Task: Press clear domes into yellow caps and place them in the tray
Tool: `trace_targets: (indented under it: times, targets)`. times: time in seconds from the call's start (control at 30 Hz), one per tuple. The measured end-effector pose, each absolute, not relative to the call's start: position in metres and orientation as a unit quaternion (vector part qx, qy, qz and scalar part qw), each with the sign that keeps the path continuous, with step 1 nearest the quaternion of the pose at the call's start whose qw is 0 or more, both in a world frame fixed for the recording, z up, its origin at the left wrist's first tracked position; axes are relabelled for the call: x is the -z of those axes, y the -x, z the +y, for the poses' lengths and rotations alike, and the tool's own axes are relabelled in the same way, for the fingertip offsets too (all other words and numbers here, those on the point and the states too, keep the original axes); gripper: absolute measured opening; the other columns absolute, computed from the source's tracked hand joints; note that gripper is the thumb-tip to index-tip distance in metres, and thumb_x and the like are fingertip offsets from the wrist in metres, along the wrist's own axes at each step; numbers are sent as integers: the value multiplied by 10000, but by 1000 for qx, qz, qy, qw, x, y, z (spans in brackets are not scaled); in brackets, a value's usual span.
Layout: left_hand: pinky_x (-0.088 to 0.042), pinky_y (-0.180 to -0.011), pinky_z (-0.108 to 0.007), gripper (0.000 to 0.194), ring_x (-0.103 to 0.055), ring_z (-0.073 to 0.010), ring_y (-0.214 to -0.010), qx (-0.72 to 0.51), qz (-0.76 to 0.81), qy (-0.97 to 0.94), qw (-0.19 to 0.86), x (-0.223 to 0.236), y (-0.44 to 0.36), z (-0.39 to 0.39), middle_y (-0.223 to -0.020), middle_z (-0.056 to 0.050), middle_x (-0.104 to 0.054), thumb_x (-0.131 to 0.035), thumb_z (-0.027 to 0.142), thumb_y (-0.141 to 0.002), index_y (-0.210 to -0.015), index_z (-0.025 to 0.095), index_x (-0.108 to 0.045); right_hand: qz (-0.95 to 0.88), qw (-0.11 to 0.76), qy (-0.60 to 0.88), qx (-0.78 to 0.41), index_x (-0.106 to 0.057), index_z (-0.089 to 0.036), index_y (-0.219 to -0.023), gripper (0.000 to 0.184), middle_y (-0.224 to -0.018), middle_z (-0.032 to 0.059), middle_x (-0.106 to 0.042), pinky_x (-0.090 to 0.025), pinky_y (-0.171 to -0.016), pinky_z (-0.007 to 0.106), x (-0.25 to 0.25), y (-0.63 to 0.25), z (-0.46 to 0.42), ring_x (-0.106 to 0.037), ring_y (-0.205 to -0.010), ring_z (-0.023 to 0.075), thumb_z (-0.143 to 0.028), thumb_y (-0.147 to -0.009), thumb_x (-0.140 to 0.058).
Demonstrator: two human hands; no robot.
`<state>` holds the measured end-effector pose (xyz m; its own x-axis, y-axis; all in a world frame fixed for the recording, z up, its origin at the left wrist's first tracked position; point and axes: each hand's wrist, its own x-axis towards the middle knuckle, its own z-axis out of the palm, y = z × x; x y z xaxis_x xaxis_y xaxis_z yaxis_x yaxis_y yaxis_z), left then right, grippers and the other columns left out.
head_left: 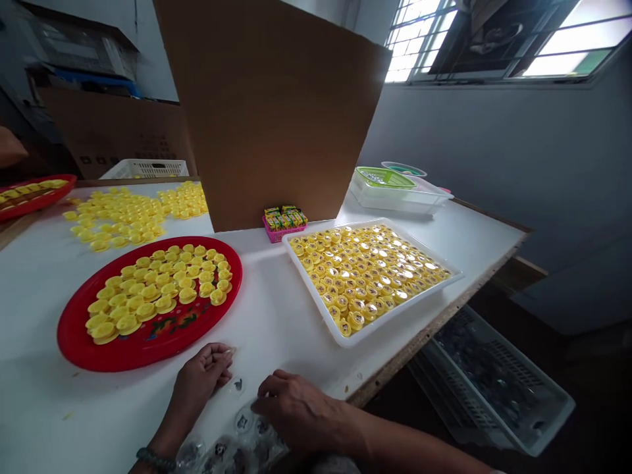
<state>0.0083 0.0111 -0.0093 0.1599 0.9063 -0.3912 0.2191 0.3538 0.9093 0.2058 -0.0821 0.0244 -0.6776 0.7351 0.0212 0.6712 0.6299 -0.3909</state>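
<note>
My left hand [207, 370] is closed in a pinch beside the red tray's near edge; a small pale or clear bit shows at its fingertips, too small to name. My right hand [296, 409] curls over the near end of the table, its fingertips down at a group of clear round pieces with dark printed pictures [243, 420]. Whatever it grips is hidden under the fingers. One loose clear disc [238, 384] lies between the hands. Left of them, the red oval tray [197, 337] bears rows of yellow hat-shaped pieces [143, 289].
A white tray [340, 337] full of yellow pieces with shiny printed tops lies to the right. Behind stand a pink basket [276, 235] of small packets and a tall cardboard sheet [276, 118]. More yellow pieces [133, 210] lie back left. A crate [513, 395] sits below the table's right edge.
</note>
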Motion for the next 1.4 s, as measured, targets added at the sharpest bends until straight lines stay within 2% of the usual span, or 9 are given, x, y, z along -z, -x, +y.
trace_targets:
  times: [0.1, 0.3, 0.33, 0.5, 0.63, 0.77, 0.97, 1.17, 1.4]
  targets:
    - [-506, -553, -248, 415, -611, -141, -559, -295, 568, -492, 590, 12, -7, 11, -641, -5, -644, -686, 496, -609, -831, 156, -595, -903, 92, 374, -188, -591, -167, -869, 71, -959, 63, -624, -360, -894, 241, -28, -203, -84, -547, -950, 146, -183, -832, -533]
    - [-495, -545, -240, 368, -591, -123, -547, -304, 560, -498, 589, 21, -5, 12, -635, 15, -619, -680, 476, -637, -821, 170, -593, -887, 101, 388, -229, -590, -164, -781, 56, -862, 48, -609, -406, -812, 253, -12, -195, -82, -555, -818, 152, -138, -790, -541]
    - [-493, -547, -238, 360, -589, -120, -547, -305, 560, -498, 588, 21, -5, 12, -638, 13, -619, -681, 470, -643, -819, 168, -593, -878, 116, 399, -237, -599, -166, -811, 65, -856, 47, -604, -414, -805, 258, -8, -194, -82, -557, -830, 161, -139, -769, -558]
    - [-475, -563, -229, 349, -574, -104, -549, -325, 551, -471, 608, 13, -4, 8, -660, -10, -632, -692, 439, -660, -838, 149, -614, -799, 254, 462, -288, -551, -187, -1135, 427, -964, 57, -585, -471, -718, 254, 4, -194, -63, -573, -798, 151, -147, -716, -619]
    - [-473, -632, -228, 320, -590, -105, -641, -357, 467, -447, 675, -1, -5, 6, -819, -63, -674, -651, 408, -731, -892, 132, -657, -758, 364, 468, -270, -533, -205, -1147, 445, -882, 33, -577, -490, -678, 266, 1, -190, -28, -556, -722, 133, -163, -719, -647]
    - [-473, -696, -234, 314, -610, -110, -712, -397, 426, -411, 701, -9, -3, 7, -914, -75, -690, -671, 341, -740, -981, 140, -659, -761, 419, 438, -232, -525, -212, -1140, 432, -894, 36, -572, -498, -696, 283, -1, -177, -1, -558, -743, 138, -148, -726, -630]
    - [-469, -706, -253, 353, -631, -135, -729, -386, 471, -399, 685, 0, 3, 8, -840, -72, -711, -750, 285, -659, -956, 128, -641, -762, 394, 431, -281, -591, -218, -1074, 349, -929, 38, -565, -487, -657, 242, 9, -170, 4, -562, -733, 118, -141, -737, -635]
    - [-434, -617, -212, 321, -585, -103, -640, -323, 481, -414, 702, 1, 8, 5, -683, -14, -668, -763, 274, -633, -892, 125, -644, -748, 352, 442, -350, -612, -176, -870, 180, -798, 11, -563, -467, -631, 238, 10, -179, -3, -537, -668, 112, -179, -704, -683]
    - [-432, -617, -228, 318, -556, -98, -627, -263, 478, -407, 733, -2, 16, -4, -738, -17, -652, -754, 249, -617, -886, 131, -631, -729, 373, 417, -394, -584, -169, -920, 220, -812, 6, -565, -471, -625, 231, 6, -187, -3, -545, -663, 100, -159, -715, -662]
